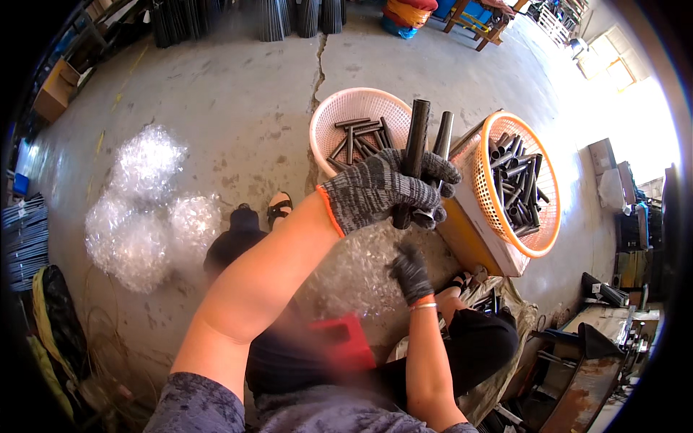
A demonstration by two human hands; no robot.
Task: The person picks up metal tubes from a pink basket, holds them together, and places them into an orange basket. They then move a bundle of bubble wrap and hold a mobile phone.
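Note:
My left hand [386, 189], in a grey knit glove with an orange cuff, is closed around two black metal tubes [416, 137] held upright. My right hand [411, 270], in a dark glove, hangs lower down against a sheet of clear bubble wrap [354, 278] lying over my lap; whether it grips the wrap I cannot tell. Just beyond the tubes, a white plastic basket [333, 115] on the concrete floor holds several black tubes. To the right, an orange basket [540, 245] with many more black tubes rests tilted on a cardboard box [476, 231].
Crumpled bubble wrap [144, 209] lies in a pile on the floor at left. A red flat object [346, 343] sits on my lap. Bundles of dark rods [274, 18] stand along the far wall. Metal parts and boxes [606, 317] crowd the right side.

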